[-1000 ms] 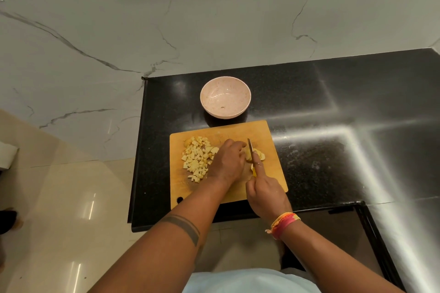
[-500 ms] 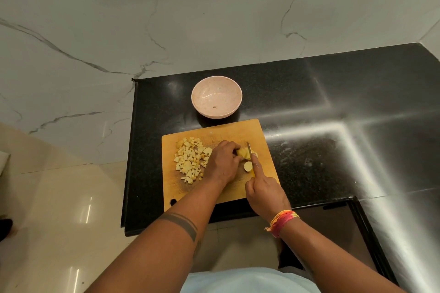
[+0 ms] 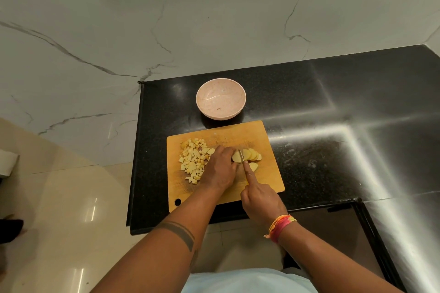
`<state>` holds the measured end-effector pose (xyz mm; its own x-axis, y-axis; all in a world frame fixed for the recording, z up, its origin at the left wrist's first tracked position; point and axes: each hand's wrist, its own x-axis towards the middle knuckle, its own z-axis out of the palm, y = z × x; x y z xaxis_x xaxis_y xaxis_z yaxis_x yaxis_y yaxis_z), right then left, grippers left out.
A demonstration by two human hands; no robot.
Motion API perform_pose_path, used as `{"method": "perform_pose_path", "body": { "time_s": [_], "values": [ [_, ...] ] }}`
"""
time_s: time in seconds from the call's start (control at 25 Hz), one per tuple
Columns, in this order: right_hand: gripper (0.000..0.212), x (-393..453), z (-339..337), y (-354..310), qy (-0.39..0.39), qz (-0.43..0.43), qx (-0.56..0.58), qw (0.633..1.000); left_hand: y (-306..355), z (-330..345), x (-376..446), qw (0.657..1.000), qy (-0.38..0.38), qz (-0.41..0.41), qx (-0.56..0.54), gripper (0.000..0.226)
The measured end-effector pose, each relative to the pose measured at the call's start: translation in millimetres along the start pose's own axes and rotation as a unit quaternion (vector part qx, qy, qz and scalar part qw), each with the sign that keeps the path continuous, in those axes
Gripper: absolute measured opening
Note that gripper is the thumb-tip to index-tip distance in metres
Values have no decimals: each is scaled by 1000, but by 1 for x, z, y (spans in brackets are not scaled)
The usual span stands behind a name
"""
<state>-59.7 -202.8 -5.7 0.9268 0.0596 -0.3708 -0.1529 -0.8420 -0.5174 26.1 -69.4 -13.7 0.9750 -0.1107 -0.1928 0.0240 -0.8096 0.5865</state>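
Left hand is curled down over the uncut chunk of potato, fingertips tucked and gripping it near the middle of the cutting board. Right hand is wrapped round the handle of the knife, index finger laid straight along the spine. The blade is standing edge-down in the potato, right up against the left hand's fingers. The handle is mostly buried in the fist, so can't say much about it.

On the right side of the blade there's a little fan of slices leaning on each other, plus one loose slice just nearer the board's front edge. Diced pieces are heaped toward the board's left edge. The board sits at the front left corner of the black bench, with a pink bowl just behind its back edge.
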Motion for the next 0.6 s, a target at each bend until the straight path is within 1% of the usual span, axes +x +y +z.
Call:
{"method": "perform_pose_path", "body": {
  "time_s": [0.08, 0.2, 0.32, 0.48, 0.6],
  "values": [
    [78, 0, 1, -2, -13, -9, 2, 1000, -1, -1, -1, 1000, -3, 1, 7, 39],
    [78, 1, -1, -1, 3, -7, 4, 1000, -12, -2, -7, 1000, -1, -2, 13, 37],
    [78, -1, 0, 0, 6, 9, 0, 1000, -14, -1, -9, 1000, 1, -13, 11, 43],
    [80, -3, 2, -2, -10, -2, 2, 1000, -6, 1, -8, 999, 6, -5, 33, 44],
    [82, -3, 5, -4, -24, -9, -1, 1000, -12, 0, -8, 999, 6, -12, 39, 42]
  ]
}}
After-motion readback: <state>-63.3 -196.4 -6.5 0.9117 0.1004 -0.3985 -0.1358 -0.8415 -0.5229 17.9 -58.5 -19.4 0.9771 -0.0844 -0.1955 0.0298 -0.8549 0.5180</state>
